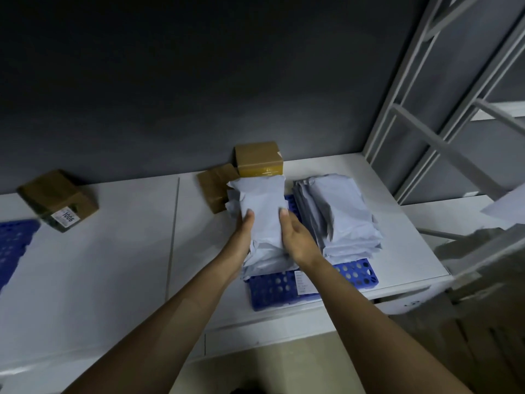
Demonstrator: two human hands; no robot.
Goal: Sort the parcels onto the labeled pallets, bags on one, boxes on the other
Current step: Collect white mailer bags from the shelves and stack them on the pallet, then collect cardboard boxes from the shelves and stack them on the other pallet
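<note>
White table (127, 251) against a dark wall (170, 95), dim light. Bag pallet (284, 291), blue and perforated, sits at the right end with its label (302, 282) at the front edge.

Both hands are on the top bag (261, 206) of the near stack (264, 263). Left hand (244, 231) and right hand (295, 234) flank it, thumbs laid on top, fingers hidden down its sides. I read that as a grip from each side.

Risks, as judged:
- Stack is tall and crumpled, and its left edge overhangs the pallet. Slick bags could slide off toward the table when let go.
- Two boxes (255, 166) stand touching the stack's far end. A push forward could shove them or snag the bag.
- Second stack (338, 217) lies just beside, so a sideways nudge could tip one into the other.

Third box (58, 200), tagged 1006, lies tilted on the table well to the left, near another blue pallet (14, 243) at the frame edge. Boxes not yet sorted, it seems.

Grey rack (443, 109) rises at right.
</note>
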